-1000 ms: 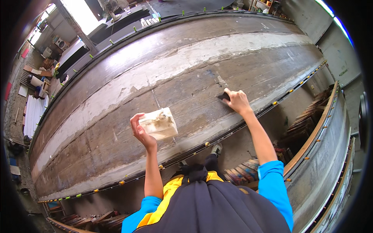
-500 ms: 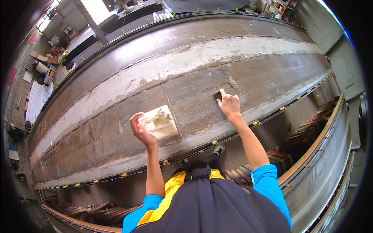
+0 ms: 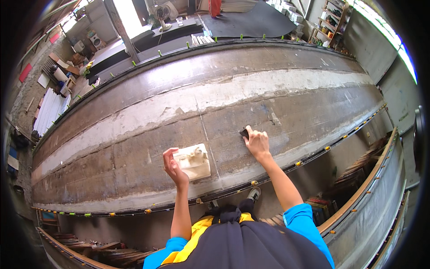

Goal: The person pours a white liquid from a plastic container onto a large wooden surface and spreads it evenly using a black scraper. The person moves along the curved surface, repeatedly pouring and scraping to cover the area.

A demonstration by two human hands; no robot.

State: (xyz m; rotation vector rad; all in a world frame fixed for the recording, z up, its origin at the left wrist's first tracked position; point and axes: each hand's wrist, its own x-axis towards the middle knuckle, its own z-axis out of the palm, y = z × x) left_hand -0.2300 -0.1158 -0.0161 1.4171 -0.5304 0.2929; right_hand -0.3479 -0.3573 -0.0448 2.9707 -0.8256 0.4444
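A cream-coloured square board (image 3: 204, 168) with a pale lump and smears on it is at the left-middle, above the near part of a long brown-grey worktop (image 3: 156, 130). My left hand (image 3: 175, 169) is closed at the board's left edge, its fingers curled upward; the grip underneath is hidden. Farther right, my right hand (image 3: 257, 144) pinches a small dark flat scraper (image 3: 244, 133) between thumb and fingers, low over the worktop or touching it. Its lower edge is too small to tell. A wide whitish band (image 3: 242, 84) runs along the worktop beyond both hands.
Yellow and green clips (image 3: 298, 163) line the worktop's edges. A second long slab with a wooden rim (image 3: 358, 190) curves behind me, above stacked wooden pieces (image 3: 121, 256). Across the room are a fan (image 3: 162, 13), dark sheets (image 3: 251, 22), shelves (image 3: 330, 22) and partly visible red clothing (image 3: 215, 7).
The view has tilted up, showing more of the room. My right hand has shifted left along the worktop with the scraper. The cream board in my left hand has turned slightly.
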